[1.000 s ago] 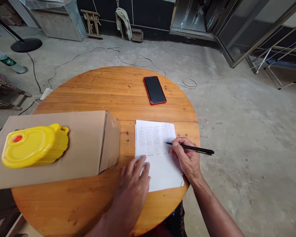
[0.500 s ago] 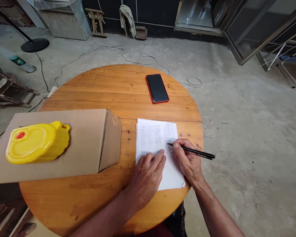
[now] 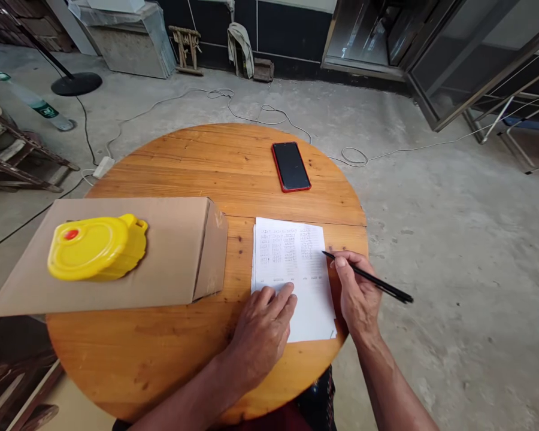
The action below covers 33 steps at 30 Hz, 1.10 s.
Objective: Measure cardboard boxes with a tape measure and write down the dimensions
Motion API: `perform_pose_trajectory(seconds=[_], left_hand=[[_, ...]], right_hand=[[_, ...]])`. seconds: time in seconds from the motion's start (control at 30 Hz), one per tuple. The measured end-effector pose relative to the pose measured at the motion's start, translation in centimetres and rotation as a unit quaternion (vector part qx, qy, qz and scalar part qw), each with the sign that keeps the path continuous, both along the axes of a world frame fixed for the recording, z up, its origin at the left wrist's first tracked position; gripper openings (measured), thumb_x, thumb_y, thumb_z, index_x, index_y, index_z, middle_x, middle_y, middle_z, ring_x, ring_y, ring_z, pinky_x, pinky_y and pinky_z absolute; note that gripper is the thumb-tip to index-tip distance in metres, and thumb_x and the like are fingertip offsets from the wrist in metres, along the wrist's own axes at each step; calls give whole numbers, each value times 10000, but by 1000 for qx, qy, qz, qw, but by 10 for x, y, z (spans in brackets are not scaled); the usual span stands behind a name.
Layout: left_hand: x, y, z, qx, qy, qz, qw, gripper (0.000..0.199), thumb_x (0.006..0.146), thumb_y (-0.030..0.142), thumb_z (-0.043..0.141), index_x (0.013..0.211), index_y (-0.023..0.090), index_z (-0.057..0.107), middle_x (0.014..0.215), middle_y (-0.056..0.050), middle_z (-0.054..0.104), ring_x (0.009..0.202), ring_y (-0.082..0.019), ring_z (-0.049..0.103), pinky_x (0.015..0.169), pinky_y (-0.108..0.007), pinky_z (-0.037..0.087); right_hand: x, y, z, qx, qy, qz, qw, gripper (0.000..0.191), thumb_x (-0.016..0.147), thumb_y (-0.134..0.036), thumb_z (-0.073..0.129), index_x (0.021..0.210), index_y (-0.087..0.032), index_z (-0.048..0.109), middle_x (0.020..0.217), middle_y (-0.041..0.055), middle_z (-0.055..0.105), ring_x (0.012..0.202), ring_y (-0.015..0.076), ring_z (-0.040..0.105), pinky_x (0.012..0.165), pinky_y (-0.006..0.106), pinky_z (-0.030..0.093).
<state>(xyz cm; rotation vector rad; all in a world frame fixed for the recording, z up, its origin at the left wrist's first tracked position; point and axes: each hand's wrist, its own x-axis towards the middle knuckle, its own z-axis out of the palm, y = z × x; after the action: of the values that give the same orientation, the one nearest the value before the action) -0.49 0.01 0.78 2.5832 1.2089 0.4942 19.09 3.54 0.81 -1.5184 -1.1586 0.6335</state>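
Observation:
A small stack of white paper sheets [image 3: 309, 317] lies on the round wooden table [image 3: 170, 359], its top sheet bearing columns of small writing in the upper half. My left hand [image 3: 267, 323] rests flat on the lower left of the paper with its fingers stretched out. At the right edge of the sheet, my right hand [image 3: 362, 293] grips a black pen [image 3: 381, 284] between thumb and fingers. The pen's tip points left, over the paper's upper right edge; whether it touches the sheet I cannot tell.
A cardboard box [image 3: 170, 251] stands on the table's left side, with a yellow plastic case with a red button [image 3: 94, 248] on top. A red-edged smartphone [image 3: 291, 167] lies toward the far edge. Cables [image 3: 354, 158] cross the concrete floor, where a plastic bottle [image 3: 47, 111] also lies.
My right hand has moved right with the pen, off the written columns to the sheet's edge. My left hand stays on the paper. The view has shifted slightly left.

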Motion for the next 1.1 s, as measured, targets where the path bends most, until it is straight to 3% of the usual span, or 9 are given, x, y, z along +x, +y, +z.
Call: perform_pose_trajectory(seconds=[0.07,0.2,0.33,0.5,0.73,0.87,1.1], left_hand=[[0,3,-1,-3,-29,2,1000,309,872,54,523,1157,142,607,1304,-55,634,931,-237,532,821,-402,505],[-3,7,-4,10,-79,16,997,251,879,48,528,1090,147,621,1211,-67,669,933,-235,545,820,-397,509],[-7,3,-1,11,-73,13,997,238,892,57,512,1082,152,619,1124,-76,679,904,-230,570,800,-393,515],[-2,3,-1,23,-43,12,999,254,892,70,527,1121,139,609,1222,-84,653,898,-228,578,793,-396,513],[2,5,-7,48,-20,5,999,280,889,82,547,1154,147,609,1299,-62,636,860,-216,559,775,-381,498],[2,-1,-7,52,1,20,998,302,899,96,526,1188,154,594,1305,-76,631,881,-221,576,791,-388,490],[2,-7,-9,53,3,38,998,307,902,129,530,1204,159,581,1305,-81,630,879,-218,586,796,-395,486]], right_hand=[[2,3,4,-8,13,19,1000,126,948,-329,577,931,-234,658,895,7,659,869,172,599,825,303,444],[-5,0,10,-27,-14,57,998,147,945,-315,570,867,-218,648,784,-10,629,761,154,564,739,272,437],[-12,-9,9,-46,21,63,997,143,946,-327,573,872,-223,637,761,-18,610,740,148,552,701,257,434],[-14,-16,8,-83,62,125,987,142,939,-355,592,889,-230,637,773,-22,612,741,146,553,706,258,434],[-16,-21,16,-76,1,97,992,132,935,-356,600,905,-237,648,743,-26,629,693,145,573,677,261,444],[-22,-21,9,-79,-13,131,988,156,945,-354,571,875,-226,627,706,-30,593,638,134,535,622,254,433],[-25,-22,-3,-73,-27,122,989,192,949,-359,538,838,-213,594,668,-33,549,595,131,488,572,257,407]])
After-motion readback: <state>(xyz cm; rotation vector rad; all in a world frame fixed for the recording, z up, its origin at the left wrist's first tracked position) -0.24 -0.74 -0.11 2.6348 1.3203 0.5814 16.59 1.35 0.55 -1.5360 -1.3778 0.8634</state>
